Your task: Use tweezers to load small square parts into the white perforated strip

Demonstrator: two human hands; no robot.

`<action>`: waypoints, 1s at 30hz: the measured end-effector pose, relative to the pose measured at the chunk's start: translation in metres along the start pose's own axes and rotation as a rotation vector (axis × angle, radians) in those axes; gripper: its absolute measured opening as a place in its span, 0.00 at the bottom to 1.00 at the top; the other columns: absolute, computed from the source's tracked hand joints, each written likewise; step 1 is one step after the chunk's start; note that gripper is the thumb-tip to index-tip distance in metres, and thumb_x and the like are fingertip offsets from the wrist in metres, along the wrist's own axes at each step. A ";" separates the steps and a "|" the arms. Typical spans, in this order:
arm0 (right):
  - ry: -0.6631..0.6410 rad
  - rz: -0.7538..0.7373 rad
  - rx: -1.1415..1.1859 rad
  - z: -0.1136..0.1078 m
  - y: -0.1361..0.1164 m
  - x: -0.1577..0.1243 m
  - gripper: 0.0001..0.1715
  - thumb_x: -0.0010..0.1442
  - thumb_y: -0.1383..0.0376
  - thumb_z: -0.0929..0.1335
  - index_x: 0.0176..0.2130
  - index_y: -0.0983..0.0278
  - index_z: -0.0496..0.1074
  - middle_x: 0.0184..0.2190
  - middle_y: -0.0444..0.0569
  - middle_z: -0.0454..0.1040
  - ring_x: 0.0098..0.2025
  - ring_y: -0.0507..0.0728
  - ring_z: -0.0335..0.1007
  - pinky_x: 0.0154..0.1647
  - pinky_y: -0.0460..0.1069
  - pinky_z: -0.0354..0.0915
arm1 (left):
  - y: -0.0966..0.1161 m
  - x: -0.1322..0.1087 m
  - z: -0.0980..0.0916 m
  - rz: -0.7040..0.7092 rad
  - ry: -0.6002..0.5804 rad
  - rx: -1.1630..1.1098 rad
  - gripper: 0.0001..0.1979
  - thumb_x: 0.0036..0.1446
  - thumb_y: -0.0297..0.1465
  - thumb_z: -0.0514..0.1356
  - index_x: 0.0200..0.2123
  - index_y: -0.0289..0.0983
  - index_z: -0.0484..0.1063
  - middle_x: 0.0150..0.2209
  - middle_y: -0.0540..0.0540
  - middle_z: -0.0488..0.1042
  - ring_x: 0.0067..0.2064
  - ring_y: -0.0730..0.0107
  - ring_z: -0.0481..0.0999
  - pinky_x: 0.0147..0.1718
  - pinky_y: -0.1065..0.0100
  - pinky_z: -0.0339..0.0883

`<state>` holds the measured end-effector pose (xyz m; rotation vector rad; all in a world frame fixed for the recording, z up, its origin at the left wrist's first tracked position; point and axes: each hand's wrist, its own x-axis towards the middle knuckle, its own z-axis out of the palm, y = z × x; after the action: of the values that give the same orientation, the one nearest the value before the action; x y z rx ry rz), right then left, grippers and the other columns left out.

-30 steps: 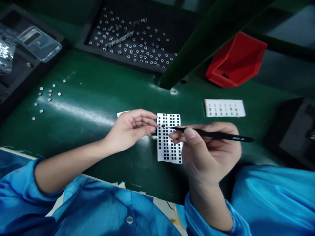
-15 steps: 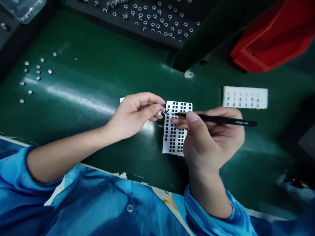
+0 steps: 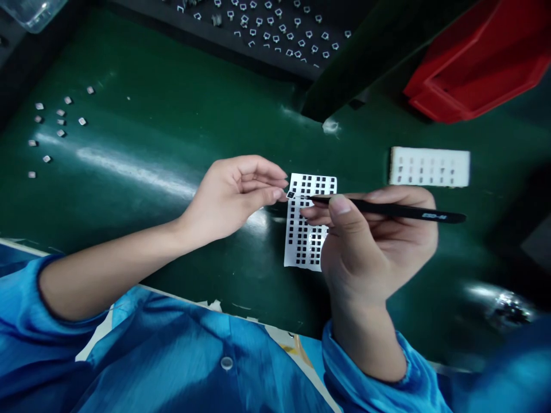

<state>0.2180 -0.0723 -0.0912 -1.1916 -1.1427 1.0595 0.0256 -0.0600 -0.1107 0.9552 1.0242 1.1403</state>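
My right hand [image 3: 374, 241] is closed round black tweezers [image 3: 400, 209], which point left. At their tips is a small black square with a light edge [image 3: 291, 195]. My left hand [image 3: 232, 195] has its thumb and fingers pinched together right beside that square. The small square metal part seen in that pinch earlier is now mostly hidden by the fingertips and the black square. Beneath the tweezer tips lies a white sheet [image 3: 291, 252] with rows of black squares, its right side partly covered by my right hand.
Several small square parts [image 3: 61, 122] lie scattered at the left of the green table [image 3: 150, 115]. A white block with rows of slots [image 3: 460, 166] lies at the right, below a red bin [image 3: 456, 86]. Along the back a dark tray [image 3: 275, 60] holds many small square frames.
My left thumb has come closer to the tweezer tips, and the metal part has gone from plain sight. The tweezers' rear end has shifted slightly right. The view has moved a little.
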 end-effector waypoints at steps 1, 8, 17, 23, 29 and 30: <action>0.003 0.001 0.003 0.000 -0.001 0.000 0.18 0.64 0.62 0.82 0.42 0.54 0.72 0.32 0.38 0.85 0.30 0.58 0.87 0.32 0.52 0.82 | 0.000 0.000 0.000 0.002 -0.001 0.004 0.06 0.61 0.23 0.74 0.41 0.37 0.84 0.41 0.47 0.88 0.44 0.60 0.90 0.48 0.57 0.88; -0.014 -0.010 0.083 0.001 -0.001 0.000 0.17 0.64 0.65 0.83 0.42 0.55 0.74 0.32 0.38 0.85 0.30 0.56 0.87 0.33 0.49 0.83 | 0.004 -0.001 0.003 -0.026 -0.009 -0.008 0.03 0.63 0.23 0.72 0.39 0.35 0.82 0.36 0.48 0.86 0.39 0.67 0.89 0.42 0.66 0.86; -0.033 -0.057 0.127 0.000 0.005 0.001 0.17 0.63 0.68 0.82 0.43 0.58 0.74 0.33 0.42 0.87 0.29 0.54 0.86 0.34 0.47 0.84 | 0.010 -0.004 0.008 -0.114 0.011 -0.021 0.04 0.63 0.24 0.70 0.39 0.35 0.80 0.39 0.46 0.87 0.43 0.65 0.90 0.42 0.68 0.85; -0.036 -0.056 0.104 0.000 0.006 0.002 0.17 0.63 0.67 0.82 0.42 0.56 0.74 0.32 0.38 0.87 0.29 0.55 0.86 0.33 0.48 0.84 | 0.013 -0.004 0.009 -0.157 0.011 -0.034 0.04 0.64 0.23 0.71 0.39 0.35 0.80 0.39 0.45 0.87 0.43 0.64 0.91 0.42 0.69 0.84; -0.031 -0.062 0.097 0.000 0.007 0.003 0.16 0.64 0.67 0.82 0.42 0.57 0.74 0.32 0.38 0.87 0.28 0.54 0.86 0.32 0.47 0.83 | 0.016 -0.004 0.011 -0.214 0.045 -0.044 0.02 0.70 0.26 0.67 0.40 0.35 0.79 0.41 0.46 0.88 0.44 0.65 0.91 0.43 0.70 0.85; -0.033 -0.063 0.099 0.000 0.007 0.004 0.16 0.64 0.68 0.82 0.43 0.57 0.74 0.32 0.38 0.87 0.29 0.54 0.87 0.33 0.47 0.83 | 0.016 -0.004 0.011 -0.221 0.055 -0.048 0.03 0.71 0.27 0.67 0.41 0.35 0.79 0.41 0.46 0.88 0.44 0.66 0.91 0.43 0.70 0.85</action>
<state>0.2185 -0.0681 -0.0977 -1.0577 -1.1329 1.0786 0.0319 -0.0625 -0.0916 0.7561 1.1129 1.0071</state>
